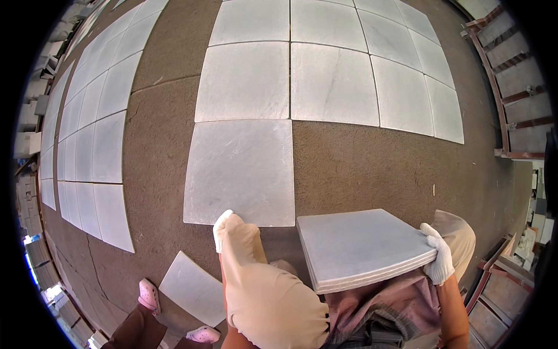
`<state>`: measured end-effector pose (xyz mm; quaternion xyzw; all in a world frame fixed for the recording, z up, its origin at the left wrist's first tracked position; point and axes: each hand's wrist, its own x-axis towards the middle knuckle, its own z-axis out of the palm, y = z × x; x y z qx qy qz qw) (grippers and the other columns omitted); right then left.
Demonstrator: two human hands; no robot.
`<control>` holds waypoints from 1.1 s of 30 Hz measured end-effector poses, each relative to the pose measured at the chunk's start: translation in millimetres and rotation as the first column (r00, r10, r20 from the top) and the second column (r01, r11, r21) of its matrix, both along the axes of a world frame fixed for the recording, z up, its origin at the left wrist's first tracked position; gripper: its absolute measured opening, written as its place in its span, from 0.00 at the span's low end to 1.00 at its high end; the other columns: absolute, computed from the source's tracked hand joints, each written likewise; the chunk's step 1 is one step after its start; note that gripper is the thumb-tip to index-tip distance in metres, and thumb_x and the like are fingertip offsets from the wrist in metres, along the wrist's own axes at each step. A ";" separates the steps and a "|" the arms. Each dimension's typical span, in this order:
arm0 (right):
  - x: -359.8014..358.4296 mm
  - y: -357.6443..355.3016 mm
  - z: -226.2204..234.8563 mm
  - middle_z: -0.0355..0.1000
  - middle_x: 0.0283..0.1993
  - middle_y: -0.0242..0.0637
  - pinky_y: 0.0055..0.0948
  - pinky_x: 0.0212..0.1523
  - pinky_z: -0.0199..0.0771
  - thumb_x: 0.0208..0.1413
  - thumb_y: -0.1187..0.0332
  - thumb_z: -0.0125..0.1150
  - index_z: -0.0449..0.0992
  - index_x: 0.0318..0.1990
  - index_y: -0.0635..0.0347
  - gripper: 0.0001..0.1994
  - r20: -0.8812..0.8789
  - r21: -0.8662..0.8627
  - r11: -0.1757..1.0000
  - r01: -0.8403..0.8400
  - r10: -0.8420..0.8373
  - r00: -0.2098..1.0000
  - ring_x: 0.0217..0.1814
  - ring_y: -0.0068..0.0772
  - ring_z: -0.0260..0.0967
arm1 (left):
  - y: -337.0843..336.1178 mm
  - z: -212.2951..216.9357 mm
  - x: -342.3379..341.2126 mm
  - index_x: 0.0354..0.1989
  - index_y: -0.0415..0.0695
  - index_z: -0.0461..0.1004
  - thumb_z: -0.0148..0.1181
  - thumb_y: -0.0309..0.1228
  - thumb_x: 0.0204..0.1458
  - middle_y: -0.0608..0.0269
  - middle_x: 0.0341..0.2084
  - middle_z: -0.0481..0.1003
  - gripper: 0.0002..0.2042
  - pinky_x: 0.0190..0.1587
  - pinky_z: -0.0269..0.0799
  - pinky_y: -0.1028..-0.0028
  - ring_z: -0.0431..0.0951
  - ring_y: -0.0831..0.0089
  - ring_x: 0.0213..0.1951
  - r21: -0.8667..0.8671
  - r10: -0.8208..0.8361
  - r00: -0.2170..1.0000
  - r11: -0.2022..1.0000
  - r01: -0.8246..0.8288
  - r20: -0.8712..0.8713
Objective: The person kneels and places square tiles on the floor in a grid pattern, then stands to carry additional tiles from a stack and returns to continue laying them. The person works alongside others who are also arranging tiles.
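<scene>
A pale grey square stone tile [239,171] lies in line with the laid tiles, its far edge against them. At its near edge is my left hand [223,228], in a white glove, closed on the rim; my knee hides much of it. A short stack of similar tiles [366,244] rests across my lap, slightly tilted. My right hand [439,256], also gloved, grips the stack's right edge, with fingers curled round the side.
Rows of laid tiles [334,81] reach ahead, and another block [110,151] stands left across brown ground [372,168]. One loose tile [195,289] lies near a person's pink clogs [149,295]. Rusty metal frames [504,116] line the right side.
</scene>
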<state>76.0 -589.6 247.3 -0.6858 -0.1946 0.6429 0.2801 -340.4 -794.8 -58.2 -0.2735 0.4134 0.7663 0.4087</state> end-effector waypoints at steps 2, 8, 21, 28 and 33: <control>-1.1 0.9 0.2 0.66 0.58 0.46 0.37 0.60 0.67 0.52 0.68 0.54 0.65 0.60 0.67 0.27 0.004 -0.004 1.000 -0.008 0.008 1.000 0.58 0.40 0.65 | 3.0 -0.6 -0.8 0.52 0.40 0.69 0.61 0.42 0.51 0.53 0.50 0.70 0.24 0.58 0.63 0.55 0.70 0.59 0.52 0.007 0.005 1.000 1.000 -0.005 0.008; 9.6 -0.7 -6.2 0.65 0.57 0.46 0.42 0.62 0.65 0.52 0.66 0.55 0.64 0.61 0.64 0.27 0.021 0.011 0.999 -0.030 0.030 0.999 0.59 0.44 0.64 | 10.5 -2.7 0.2 0.53 0.40 0.68 0.60 0.41 0.52 0.53 0.50 0.70 0.23 0.58 0.63 0.55 0.70 0.59 0.52 0.014 0.009 1.000 1.000 -0.009 0.024; 4.7 3.1 -3.0 0.66 0.56 0.44 0.38 0.60 0.67 0.51 0.67 0.55 0.66 0.60 0.65 0.27 0.016 -0.006 1.000 -0.015 0.015 1.000 0.57 0.42 0.65 | 19.7 2.8 3.8 0.54 0.39 0.67 0.60 0.40 0.54 0.53 0.51 0.70 0.23 0.60 0.64 0.56 0.70 0.58 0.52 0.008 -0.024 1.000 1.000 0.024 0.017; 12.1 2.5 -7.6 0.67 0.55 0.44 0.39 0.60 0.68 0.51 0.66 0.56 0.66 0.60 0.63 0.26 -0.002 0.001 0.999 -0.039 0.039 0.999 0.57 0.42 0.66 | 15.8 9.3 2.6 0.55 0.39 0.67 0.60 0.39 0.55 0.53 0.52 0.70 0.23 0.60 0.64 0.56 0.70 0.58 0.53 0.011 -0.024 1.000 1.000 0.024 0.013; 6.6 2.4 -3.0 0.67 0.55 0.43 0.38 0.60 0.68 0.52 0.66 0.56 0.66 0.60 0.63 0.26 -0.008 0.004 0.999 -0.037 0.038 0.999 0.57 0.41 0.66 | 17.5 8.5 -1.7 0.55 0.39 0.66 0.59 0.39 0.56 0.53 0.52 0.70 0.23 0.61 0.64 0.56 0.70 0.58 0.53 0.013 -0.002 1.000 1.000 0.002 0.005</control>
